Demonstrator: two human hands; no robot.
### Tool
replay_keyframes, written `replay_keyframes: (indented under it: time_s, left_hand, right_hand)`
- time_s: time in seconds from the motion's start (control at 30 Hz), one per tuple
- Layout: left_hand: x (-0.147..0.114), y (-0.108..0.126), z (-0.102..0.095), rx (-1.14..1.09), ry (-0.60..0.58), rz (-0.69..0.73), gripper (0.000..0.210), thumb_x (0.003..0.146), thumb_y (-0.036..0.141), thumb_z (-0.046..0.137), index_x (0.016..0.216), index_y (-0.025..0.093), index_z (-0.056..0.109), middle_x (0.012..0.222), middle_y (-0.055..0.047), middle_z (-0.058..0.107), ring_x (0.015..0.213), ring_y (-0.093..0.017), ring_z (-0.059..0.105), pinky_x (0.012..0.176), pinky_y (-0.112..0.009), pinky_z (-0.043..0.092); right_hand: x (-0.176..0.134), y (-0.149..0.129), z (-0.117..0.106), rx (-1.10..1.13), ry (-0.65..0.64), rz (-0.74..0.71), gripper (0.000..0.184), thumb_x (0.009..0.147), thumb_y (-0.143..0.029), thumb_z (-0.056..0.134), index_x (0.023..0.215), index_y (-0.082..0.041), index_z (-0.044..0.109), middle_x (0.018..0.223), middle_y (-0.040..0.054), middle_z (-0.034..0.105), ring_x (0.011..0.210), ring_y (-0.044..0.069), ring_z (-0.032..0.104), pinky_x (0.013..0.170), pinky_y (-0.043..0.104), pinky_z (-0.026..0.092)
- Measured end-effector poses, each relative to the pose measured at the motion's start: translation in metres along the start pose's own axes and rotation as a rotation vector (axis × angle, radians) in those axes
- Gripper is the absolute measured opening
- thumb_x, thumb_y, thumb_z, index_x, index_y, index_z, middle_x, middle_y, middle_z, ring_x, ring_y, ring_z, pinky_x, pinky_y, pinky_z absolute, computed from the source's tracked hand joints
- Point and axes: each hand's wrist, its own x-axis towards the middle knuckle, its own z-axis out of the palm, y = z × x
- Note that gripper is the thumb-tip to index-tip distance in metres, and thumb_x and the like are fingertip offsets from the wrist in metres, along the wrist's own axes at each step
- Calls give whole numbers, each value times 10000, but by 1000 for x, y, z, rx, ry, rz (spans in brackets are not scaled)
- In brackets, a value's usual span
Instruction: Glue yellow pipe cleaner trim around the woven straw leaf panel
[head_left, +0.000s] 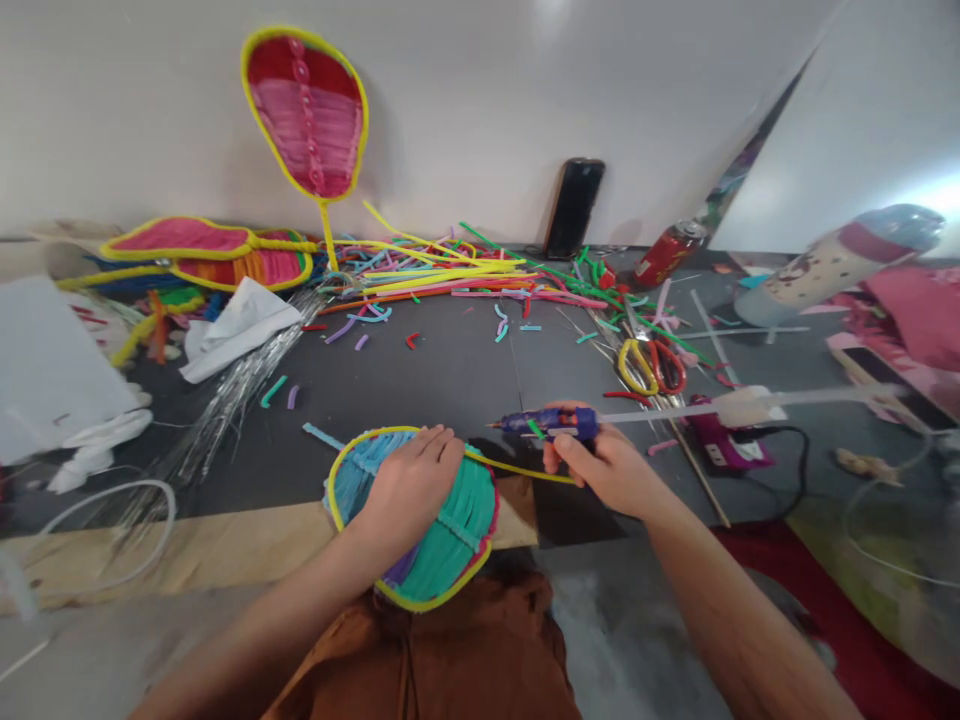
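Note:
A leaf-shaped panel of pipe cleaners [461,515], blue, purple and teal with a yellow rim, lies at the table's front edge in front of my body. My left hand [421,468] is closed on it, fingers together over its upper rim; the thumb is hidden. A loose yellow pipe cleaner [525,470] runs from that rim to the right, passing under my right hand [592,455]. That hand is wrapped round a purple glue gun [551,422], whose nozzle points left, just above and right of the panel. A long clear glue stick [652,413] sticks out of the gun's back.
Pipe cleaners [450,275] lie heaped along the wall beside a finished pink paddle shape [306,115]. Scissors [651,367], a red can [670,252], a phone [574,208] and a bottle [840,262] stand or lie rightward. White paper [60,370] and silver strands [247,385] are leftward.

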Motion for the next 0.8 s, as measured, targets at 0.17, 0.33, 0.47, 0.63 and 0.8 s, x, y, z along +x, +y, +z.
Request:
replay_keyframes:
  time_s: [0.17, 0.33, 0.47, 0.63, 0.8]
  left_hand:
    - [-2, -3, 1, -55, -6, -58, 202, 860, 36, 386, 914, 109, 567, 871, -135, 689, 876, -232, 680, 789, -384, 570]
    - [-1, -2, 1, -30, -42, -127, 208, 868, 46, 349, 900, 139, 532, 758, -68, 650, 714, -184, 653, 680, -333, 567]
    - [-1, -2, 2, -11, -34, -124, 192, 875, 63, 339, 890, 142, 514, 734, -64, 642, 681, -180, 641, 644, -319, 560]
    - [-1, -2, 2, -6, -40, -124, 221, 868, 41, 311, 892, 140, 508, 713, -63, 642, 671, -179, 643, 635, -311, 558]
    - [-1, -2, 2, -4, -22, -122, 215, 868, 36, 322, 874, 141, 509, 718, -67, 644, 674, -181, 648, 675, -329, 565]
  right_hand:
    - [6, 1, 21, 82, -70, 18, 334, 930, -459, 426, 1074, -176, 526, 702, -2, 579, 558, 122, 570, 457, 222, 430]
    - [11, -1, 28, 99, -106, 40, 371, 930, -441, 432, 1176, -164, 440, 668, -27, 541, 518, 116, 536, 475, 229, 431]
    - [14, 0, 30, 35, -74, 24, 377, 921, -435, 447, 1181, -163, 456, 715, -10, 564, 526, 116, 535, 507, 243, 445]
    - [14, 1, 29, -73, -57, -43, 278, 920, -396, 441, 1045, -183, 569, 847, 39, 593, 610, 130, 573, 572, 264, 480]
    - [14, 0, 28, -166, -18, -96, 258, 911, -379, 457, 958, -185, 620, 1137, 93, 551, 760, 148, 611, 646, 278, 505]
